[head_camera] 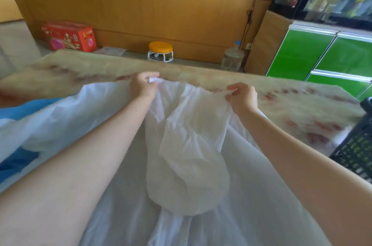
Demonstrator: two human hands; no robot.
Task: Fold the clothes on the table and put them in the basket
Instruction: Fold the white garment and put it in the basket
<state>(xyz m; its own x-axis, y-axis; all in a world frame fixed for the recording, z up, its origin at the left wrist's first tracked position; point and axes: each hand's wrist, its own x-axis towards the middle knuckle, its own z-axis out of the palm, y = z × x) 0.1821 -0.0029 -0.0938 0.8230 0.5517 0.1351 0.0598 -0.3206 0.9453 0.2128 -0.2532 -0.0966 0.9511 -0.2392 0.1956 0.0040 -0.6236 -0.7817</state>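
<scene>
White garment: thin and half see-through, creased, spread over the near middle of the counter and running off toward 6 o'clock. A loose rounded flap lies on top at centre.

Hold: its far edge is lifted at about 12 o'clock.
- Left hand grips that edge at 11. The fingers are curled over a bunched white bit of fabric.
- Right hand is at 1 o'clock, thumb and fingertips pinching the sheer hem.
- The two hands are apart, with the cloth sagging between them.

Handling, my judgement:
- Very light and limp, with no stiffness.
- It looks likely to slide on itself and billow, so folds may not stay put unless smoothed flat.
- Best taken at hems or corners, as it is now, rather than mid-panel. A wide hold should keep the edge straight.
- The weave looks fine enough to snag.

Nearby:
- Blue cloth at 9 o'clock, partly under the white.
- Black slatted basket at 3 o'clock on the counter's edge, just beside the garment. I cannot see inside it.

Surface: the counter has a beige cover with blurred reddish flower marks.

Room beyond, on the floor:
- Red box at 10 o'clock.
- Orange-topped stool at 12.
- Clear water jug at 1.
- Green cabinet at 2.
- Wood-panelled wall behind, with a dangling cable.
</scene>
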